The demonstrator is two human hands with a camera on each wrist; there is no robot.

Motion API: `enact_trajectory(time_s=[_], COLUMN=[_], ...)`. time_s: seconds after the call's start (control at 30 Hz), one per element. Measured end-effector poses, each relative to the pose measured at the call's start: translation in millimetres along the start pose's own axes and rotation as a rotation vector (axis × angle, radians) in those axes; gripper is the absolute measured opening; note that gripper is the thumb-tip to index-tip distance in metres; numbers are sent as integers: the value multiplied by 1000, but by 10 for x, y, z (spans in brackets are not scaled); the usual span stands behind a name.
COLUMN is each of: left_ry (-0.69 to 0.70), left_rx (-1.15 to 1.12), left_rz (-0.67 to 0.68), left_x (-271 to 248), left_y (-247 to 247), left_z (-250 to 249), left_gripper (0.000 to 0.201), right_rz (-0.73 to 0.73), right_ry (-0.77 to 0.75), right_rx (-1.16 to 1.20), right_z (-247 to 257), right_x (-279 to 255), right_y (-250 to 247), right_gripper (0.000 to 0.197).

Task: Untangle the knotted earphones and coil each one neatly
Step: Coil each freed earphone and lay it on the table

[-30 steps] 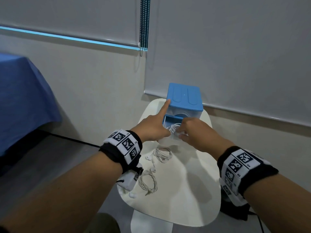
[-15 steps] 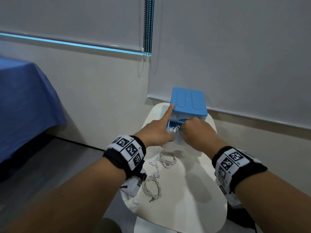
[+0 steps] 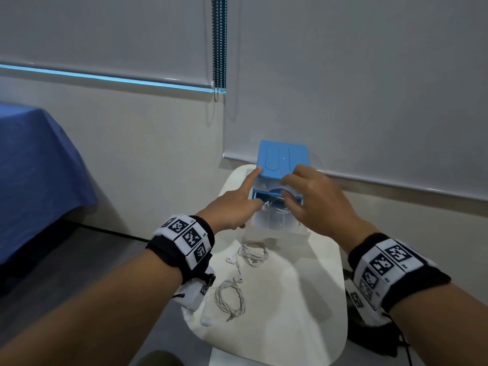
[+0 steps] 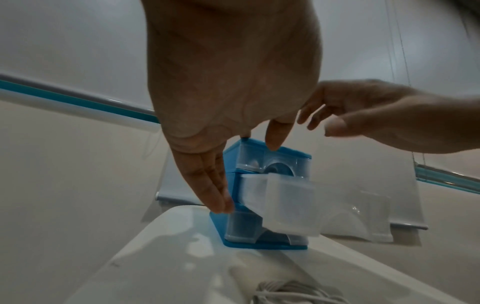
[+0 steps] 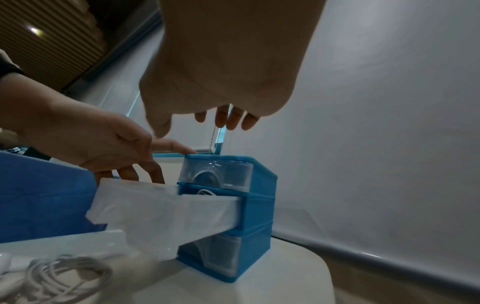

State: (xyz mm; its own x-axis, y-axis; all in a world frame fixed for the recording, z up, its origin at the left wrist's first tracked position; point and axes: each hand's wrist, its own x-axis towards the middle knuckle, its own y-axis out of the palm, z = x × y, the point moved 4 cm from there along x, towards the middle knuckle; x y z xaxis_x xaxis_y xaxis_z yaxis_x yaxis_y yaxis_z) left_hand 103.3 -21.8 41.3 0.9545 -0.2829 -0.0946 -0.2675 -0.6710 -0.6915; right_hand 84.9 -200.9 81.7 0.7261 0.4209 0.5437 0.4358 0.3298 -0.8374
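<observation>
A small blue drawer box (image 3: 282,159) stands at the far end of the white table (image 3: 303,299). Its translucent middle drawer (image 3: 274,220) is pulled out, and a white earphone cable (image 3: 272,204) lies inside it. My left hand (image 3: 250,191) braces the box, with the index finger on the top left corner and the other fingers straight against the left side. My right hand (image 3: 293,191) hovers over the open drawer with relaxed fingers and holds nothing. Two coiled white earphones lie on the table, one (image 3: 252,254) near the drawer and one (image 3: 229,297) closer to me.
The box stands against a wall with grey roller blinds, and a bead chain (image 3: 219,48) hangs above it. A blue cloth-covered surface (image 3: 34,175) is at the left. The table is narrow, with floor on both sides.
My right hand has lifted out of the middle drawer, leaving the earphone cable inside, and now hovers empty above it. My left hand still braces the box.
</observation>
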Motion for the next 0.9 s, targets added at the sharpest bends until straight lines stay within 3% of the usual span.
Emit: enact_trajectory(time_s=[0.07, 0.17, 0.27, 0.43, 0.57, 0.63, 0.77, 0.9], left_ry=[19, 65, 83, 94, 90, 94, 96, 94], left_rx=[19, 43, 64, 60, 54, 52, 86, 161], left_rz=[-40, -118, -157, -181, -184, -185, -196, -215], left_x=[53, 115, 128, 115, 104, 104, 112, 102], left_y=[-31, -61, -59, -80, -67, -54, -17, -11], left_z=[-5, -2, -10, -31, -34, -36, -7, 3], left_gripper=[71, 64, 58, 54, 54, 54, 55, 58], right_rz=[0, 260, 427, 492, 489, 434, 242, 177], right_ry=[-11, 79, 171, 199, 186, 183, 193, 235], right_rx=[-24, -74, -60, -39, -44, -102, -192, -165], right_z=[-43, -200, -346, -389, -382, -391, -413, -427], right_x=[-74, -189, -223, -120, -126, -116, -3, 22], right_y=[-101, 4, 181, 275, 304, 325, 351, 401], right_gripper=[52, 110, 129, 118, 120, 113, 73, 62])
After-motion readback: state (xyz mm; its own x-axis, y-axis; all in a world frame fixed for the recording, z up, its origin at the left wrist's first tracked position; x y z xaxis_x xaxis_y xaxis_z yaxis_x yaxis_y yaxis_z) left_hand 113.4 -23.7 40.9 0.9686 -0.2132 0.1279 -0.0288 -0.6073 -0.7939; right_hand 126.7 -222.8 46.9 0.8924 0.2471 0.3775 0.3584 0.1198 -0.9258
